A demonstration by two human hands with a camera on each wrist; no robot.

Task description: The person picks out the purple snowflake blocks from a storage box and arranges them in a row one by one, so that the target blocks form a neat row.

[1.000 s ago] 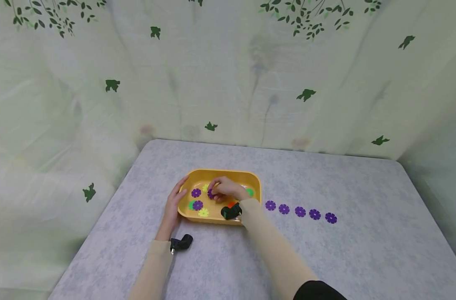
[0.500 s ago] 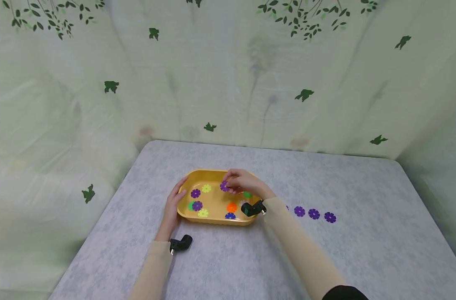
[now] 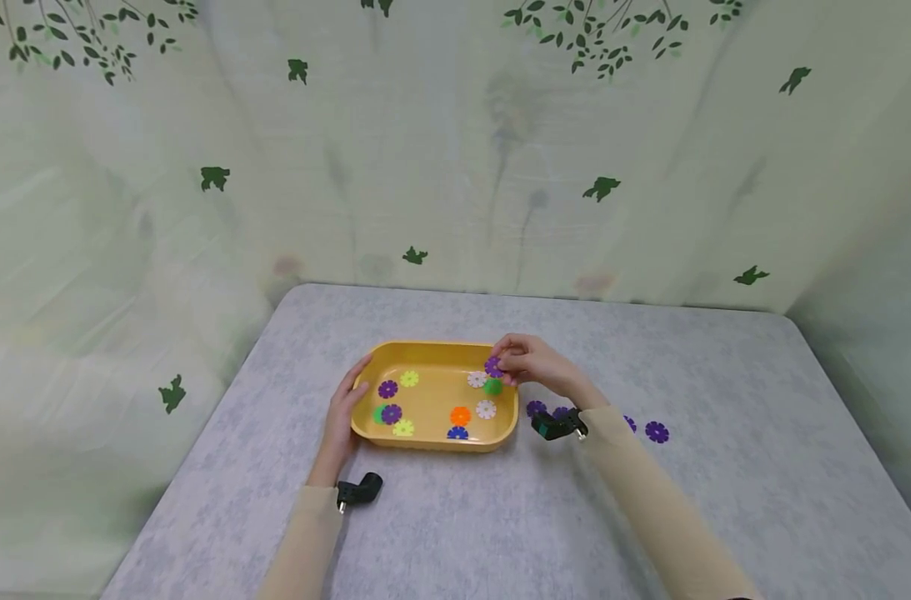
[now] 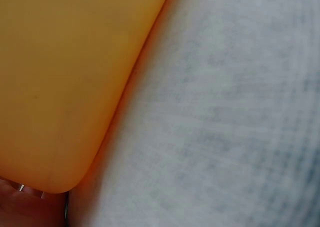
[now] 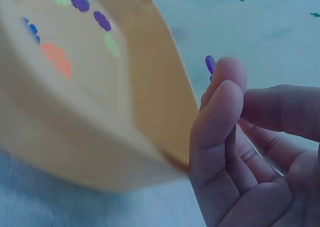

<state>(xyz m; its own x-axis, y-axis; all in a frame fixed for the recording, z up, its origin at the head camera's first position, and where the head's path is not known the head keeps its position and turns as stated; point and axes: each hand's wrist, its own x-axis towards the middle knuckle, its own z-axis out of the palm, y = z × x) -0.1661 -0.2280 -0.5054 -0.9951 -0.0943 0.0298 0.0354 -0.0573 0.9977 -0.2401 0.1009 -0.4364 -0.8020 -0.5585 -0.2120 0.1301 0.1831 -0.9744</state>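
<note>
My right hand [image 3: 538, 365] pinches a purple flower-shaped piece [image 3: 493, 367] between thumb and fingers, over the right end of a yellow tray [image 3: 434, 393]. In the right wrist view only a sliver of that purple flower piece [image 5: 210, 64] shows past the fingertips. At the tray's left end, my left hand [image 3: 341, 412] grips the side, thumb over the rim and fingers along the outside. The left wrist view shows the tray's outer wall [image 4: 65, 87] with a bit of the hand below it.
Inside the tray lie flower pieces in several colours, among them an orange flower [image 3: 460, 416], a blue flower [image 3: 458, 433] and a white flower [image 3: 486, 409]. Right of the tray, a row of purple flowers [image 3: 657, 432] lies on the grey table [image 3: 455, 525], partly hidden by my right arm.
My right hand has lifted the purple flower piece from the tray's middle and carried it rightward to the tray's right end. My left hand has stayed on the tray.
</note>
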